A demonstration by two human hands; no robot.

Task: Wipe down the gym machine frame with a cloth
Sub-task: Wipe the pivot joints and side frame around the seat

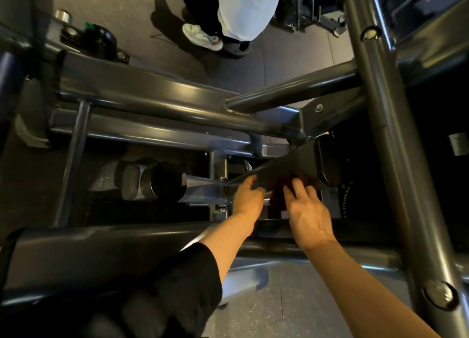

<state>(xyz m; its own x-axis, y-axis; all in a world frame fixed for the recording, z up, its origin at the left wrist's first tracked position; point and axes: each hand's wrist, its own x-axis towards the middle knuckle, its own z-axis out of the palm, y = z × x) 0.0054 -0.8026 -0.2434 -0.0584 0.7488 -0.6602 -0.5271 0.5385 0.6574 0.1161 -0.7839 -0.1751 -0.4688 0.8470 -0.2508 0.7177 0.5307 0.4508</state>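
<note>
Nearest us, our dark sleeve (162,287) reaches over the gym machine frame (142,101) toward a slanted bar (279,167) low inside it. We steady that bar with our left hand (247,197), fingers curled over its edge, so our right hand (308,213) can press the dark red cloth (278,188) up against its underside, fingers loosely spread

- Machine frame (157,101): dark grey glossy steel tubes and beams crossing the scene.
- Cloth (278,189): dark red, bunched under a slanted bar right of centre.
</note>
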